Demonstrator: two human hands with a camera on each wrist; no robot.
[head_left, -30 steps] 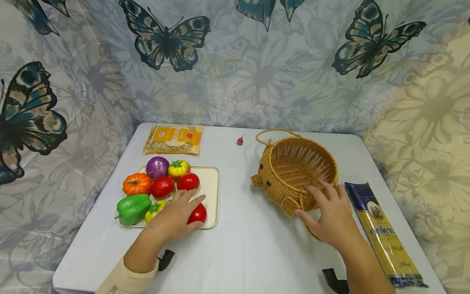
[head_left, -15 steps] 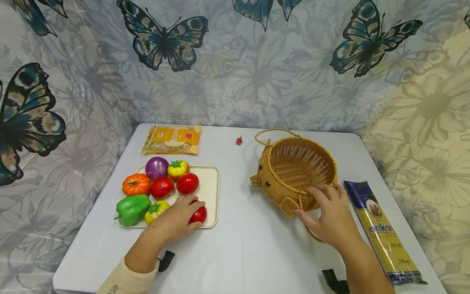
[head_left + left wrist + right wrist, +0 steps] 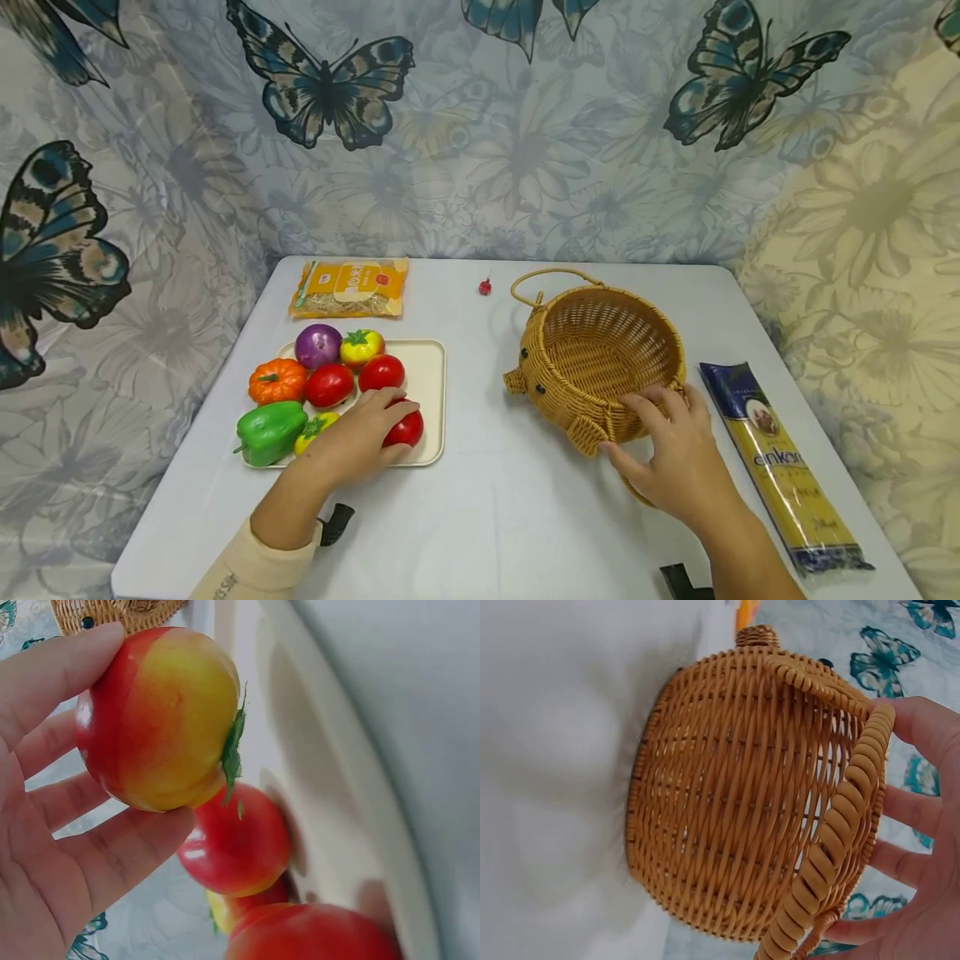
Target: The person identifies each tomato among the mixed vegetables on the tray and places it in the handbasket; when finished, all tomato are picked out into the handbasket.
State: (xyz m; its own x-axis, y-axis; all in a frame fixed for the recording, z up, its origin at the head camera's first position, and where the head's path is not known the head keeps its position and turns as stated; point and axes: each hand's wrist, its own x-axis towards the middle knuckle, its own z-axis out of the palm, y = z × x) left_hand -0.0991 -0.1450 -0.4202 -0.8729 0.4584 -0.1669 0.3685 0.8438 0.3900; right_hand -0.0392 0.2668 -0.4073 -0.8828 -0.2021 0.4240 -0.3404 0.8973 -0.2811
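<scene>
My left hand (image 3: 360, 437) pinches a red tomato (image 3: 405, 425) between thumb and fingers at the tray's near right corner. In the left wrist view this tomato (image 3: 161, 720) shows a yellow underside and a green stem. My right hand (image 3: 675, 450) holds the near rim of a wicker basket (image 3: 570, 400) shaped like a pig, fingers over the edge and thumb outside. The basket's inside shows only wicker. By the right hand, the basket's wrapped handle (image 3: 840, 832) hangs across its side in the right wrist view.
A cream tray (image 3: 429, 367) carries several vegetables: a green pepper (image 3: 270, 433), an orange pumpkin (image 3: 277, 381), a purple ball-shaped one (image 3: 318, 346) and more tomatoes (image 3: 330, 385). Behind lies a yellow packet (image 3: 348, 287); a small red item (image 3: 485, 287) lies mid-back. A long pasta-like packet (image 3: 783, 467) lies right.
My left fingers have come down around the near right tomato. The right hand stays on the rim, and the basket has shifted slightly left and nearer. The head view has tilted a little.
</scene>
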